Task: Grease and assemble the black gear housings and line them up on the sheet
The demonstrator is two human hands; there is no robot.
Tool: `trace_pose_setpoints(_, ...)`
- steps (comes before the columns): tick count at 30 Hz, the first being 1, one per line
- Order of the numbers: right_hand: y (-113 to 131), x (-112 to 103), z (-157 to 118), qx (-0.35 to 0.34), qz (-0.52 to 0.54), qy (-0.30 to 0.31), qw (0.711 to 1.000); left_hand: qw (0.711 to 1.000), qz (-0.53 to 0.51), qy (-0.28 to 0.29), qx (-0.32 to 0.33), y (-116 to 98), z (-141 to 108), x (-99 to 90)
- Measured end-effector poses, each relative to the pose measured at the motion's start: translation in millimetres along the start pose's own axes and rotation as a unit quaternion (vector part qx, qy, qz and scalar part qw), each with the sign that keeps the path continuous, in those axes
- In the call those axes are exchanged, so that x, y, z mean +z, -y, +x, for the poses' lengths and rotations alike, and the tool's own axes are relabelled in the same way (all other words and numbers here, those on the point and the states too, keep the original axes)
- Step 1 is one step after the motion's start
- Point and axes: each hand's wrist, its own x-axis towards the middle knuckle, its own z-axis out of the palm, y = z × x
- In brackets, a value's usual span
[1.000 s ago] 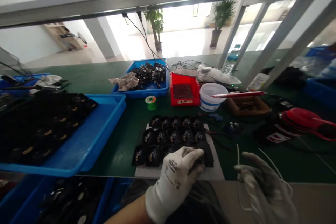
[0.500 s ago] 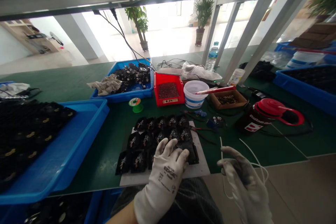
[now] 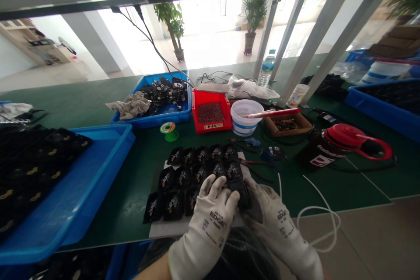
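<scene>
Black plastic housings [image 3: 173,204] with small metal parts and wires inside stand in rows on a pale board [image 3: 160,229]. My left hand [image 3: 215,201], in a white glove, has its fingers curled over the housings at the front right. Against the right side of the rightmost front housing [image 3: 242,193] is my gloved right hand [image 3: 267,210], so both hands close in on that piece. Their fingertips partly hide it. A thin white tube [image 3: 336,223] loops over the table edge right of my right hand, apart from its fingers.
Red-handled pliers [image 3: 254,162] and a blue-handled tool [image 3: 252,141] lie behind the housings. Farther back are a green solder spool [image 3: 169,132], a red bin [image 3: 212,111], a white tub [image 3: 246,118] and a cardboard tray [image 3: 288,124]. A large blue crate [image 3: 108,162] stands left, a red-lidded bottle [image 3: 328,151] right.
My right hand has let go of the white tube and moved left to the rightmost front housing. My left hand stays on the housings, nearly still.
</scene>
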Motion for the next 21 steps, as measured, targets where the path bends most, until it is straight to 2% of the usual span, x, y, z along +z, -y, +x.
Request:
trace_pose_setpoints(8,-5,6,2,-0.009,-0.004,0.000,1.000,0.991,0.069,0.095,0.057,3,5,8.0)
trace_pose_setpoints(15,-7,14,1,-0.037,-0.019,-0.055,0.998,0.980,0.057,0.170,0.088,3,12,19.7)
trace_pose_setpoints(18,-13,21,-1,-0.042,-0.040,-0.072,0.996,0.983,0.038,0.146,0.106,3,11,14.1)
trace_pose_setpoints(21,-23,24,-6,-0.059,-0.045,-0.059,0.995,0.991,0.033,0.049,0.116,6,11,-4.0)
